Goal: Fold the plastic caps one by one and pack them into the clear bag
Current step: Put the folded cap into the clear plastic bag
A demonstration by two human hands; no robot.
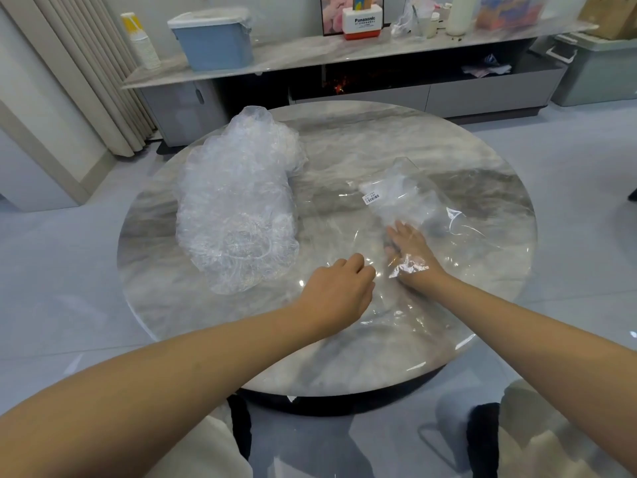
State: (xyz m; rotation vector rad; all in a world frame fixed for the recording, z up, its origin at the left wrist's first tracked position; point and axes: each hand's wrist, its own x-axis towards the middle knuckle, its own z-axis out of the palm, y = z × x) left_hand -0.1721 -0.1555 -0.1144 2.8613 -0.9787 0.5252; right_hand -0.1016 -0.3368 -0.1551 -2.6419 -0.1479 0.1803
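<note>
A loose heap of clear plastic caps [238, 208] lies on the left half of the round marble table [344, 139]. On the right lies the clear bag [424, 201], which carries a small barcode label, with its mouth towards me. Some whitish folded plastic shows inside its far end. My right hand [408, 248] reaches into the bag with straight fingers lying flat, and crinkled film sits over the wrist. My left hand [339, 291] is beside it with curled fingers, pinching the bag's thin edge near the mouth. The film is hard to make out there.
Beyond the table runs a low grey cabinet [431, 94] with a marble top. On it stand a blue lidded box [215, 39], stacked paper cups [143, 43] and a white-and-red box [362, 22]. Curtains hang at the left. A green bin [599, 70] stands at the right.
</note>
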